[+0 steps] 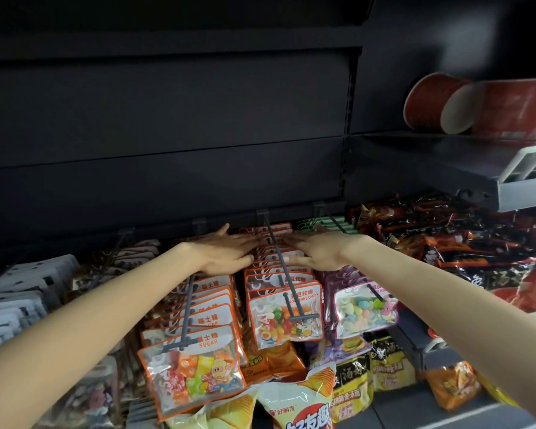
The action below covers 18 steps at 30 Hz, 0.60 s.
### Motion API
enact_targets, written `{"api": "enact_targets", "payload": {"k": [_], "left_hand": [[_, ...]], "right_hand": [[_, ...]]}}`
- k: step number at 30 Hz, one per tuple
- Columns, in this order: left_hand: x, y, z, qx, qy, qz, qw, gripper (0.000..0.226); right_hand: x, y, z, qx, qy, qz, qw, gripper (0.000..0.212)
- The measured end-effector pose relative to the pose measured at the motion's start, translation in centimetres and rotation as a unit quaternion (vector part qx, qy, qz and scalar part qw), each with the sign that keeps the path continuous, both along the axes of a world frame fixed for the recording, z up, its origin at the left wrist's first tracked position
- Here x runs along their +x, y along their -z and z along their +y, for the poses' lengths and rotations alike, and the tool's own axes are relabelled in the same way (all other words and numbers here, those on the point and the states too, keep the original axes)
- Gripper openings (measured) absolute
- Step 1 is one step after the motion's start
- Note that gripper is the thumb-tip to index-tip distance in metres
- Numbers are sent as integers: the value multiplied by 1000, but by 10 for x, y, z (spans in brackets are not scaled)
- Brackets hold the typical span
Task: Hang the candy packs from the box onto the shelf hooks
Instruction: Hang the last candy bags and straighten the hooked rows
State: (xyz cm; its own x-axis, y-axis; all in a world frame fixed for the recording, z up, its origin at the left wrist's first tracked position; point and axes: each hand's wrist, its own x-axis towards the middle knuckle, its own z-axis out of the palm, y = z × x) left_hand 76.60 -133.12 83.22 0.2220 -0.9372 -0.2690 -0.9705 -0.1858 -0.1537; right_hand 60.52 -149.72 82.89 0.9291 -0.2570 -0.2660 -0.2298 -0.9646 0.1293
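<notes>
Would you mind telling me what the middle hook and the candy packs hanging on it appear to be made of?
The middle hook looks like grey plastic or coated metal: it is matte, with no glint, so I cannot tell which. The candy packs look like clear glossy plastic film: the sweets show through the front and the film catches reflections, while the orange edging and the white header are printed.

Left hand (226, 253) and right hand (317, 253): fingertips lie among the rear candy packs (271, 243) on the middle hook (279, 264), contact not clear. Back packs overlapped, only top edges show. Left hook (188, 308) upper part covered by the left wrist. Grey packs (19, 292) at far left blurred, cut by the edge. Red cups (440, 102) upper right smeared, cut off. Chip bags (294, 404) cropped at the bottom. Small print unreadable.
</notes>
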Motion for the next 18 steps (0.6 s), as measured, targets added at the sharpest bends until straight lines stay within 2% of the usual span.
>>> {"api": "enact_targets", "payload": {"k": [6,9,18], "left_hand": [[-7,-3,6,-29,-10,-10,999,51],[-10,-3,6,-32,-20,-14,999,52],[-22,-3,10,-11,-102,34,994,59]], "right_hand": [[-2,0,1,12,19,-4,1000,84],[-5,-1,2,18,11,-21,1000,78],[-14,-1,13,-5,-16,2,1000,74]]}}
